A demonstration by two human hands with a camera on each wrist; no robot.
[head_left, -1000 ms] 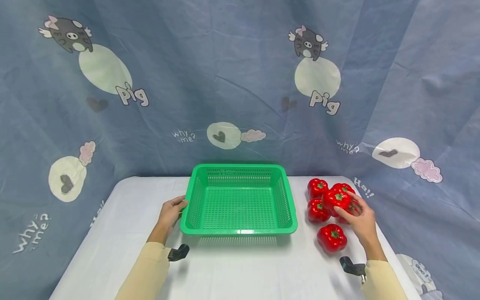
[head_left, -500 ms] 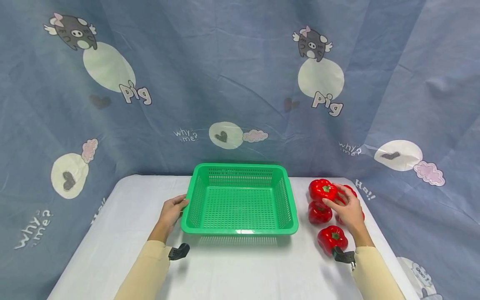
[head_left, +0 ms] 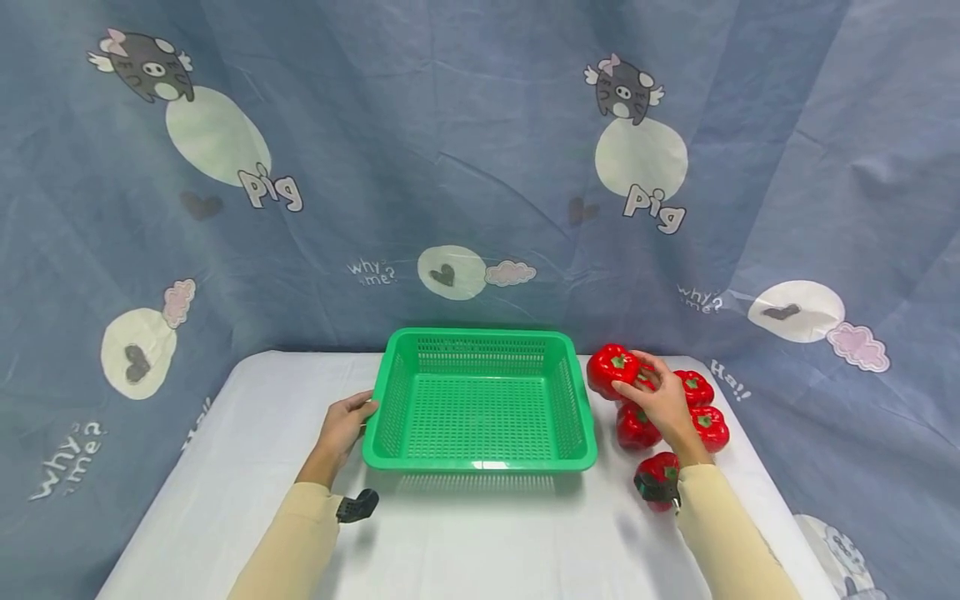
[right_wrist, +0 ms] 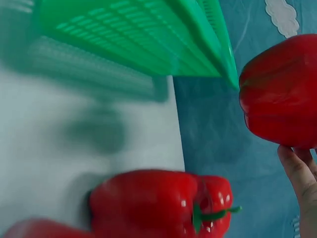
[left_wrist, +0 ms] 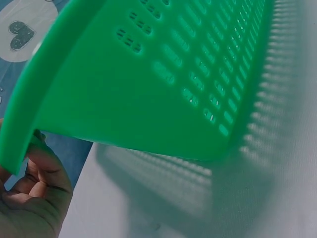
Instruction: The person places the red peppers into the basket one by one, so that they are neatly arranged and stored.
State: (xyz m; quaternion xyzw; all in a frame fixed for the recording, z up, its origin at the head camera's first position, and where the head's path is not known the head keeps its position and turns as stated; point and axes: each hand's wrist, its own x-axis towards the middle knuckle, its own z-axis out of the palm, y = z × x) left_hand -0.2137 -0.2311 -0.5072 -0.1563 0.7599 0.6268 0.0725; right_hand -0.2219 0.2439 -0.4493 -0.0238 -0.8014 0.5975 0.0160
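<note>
My right hand [head_left: 663,404] grips a red bell pepper [head_left: 613,372] with a green stem, held up just right of the green plastic basket [head_left: 480,464]. In the right wrist view this pepper [right_wrist: 282,94] hangs clear of the table, the fingertips at its lower side. At the basket's left side, my left hand [head_left: 341,435] holds the rim. The left wrist view has its fingers [left_wrist: 49,168] curled under that rim [left_wrist: 20,119]. No pepper lies inside the basket.
Several more red bell peppers rest on the white table right of the basket, among them one at the front [head_left: 666,464] partly covered by the wrist camera and another [head_left: 694,388] farther back. A blue patterned curtain [head_left: 480,167] hangs behind the table.
The right hand has carried the bell pepper leftward from above the other peppers toward the basket's right rim. My left hand keeps its hold on the basket, which stays in place.
</note>
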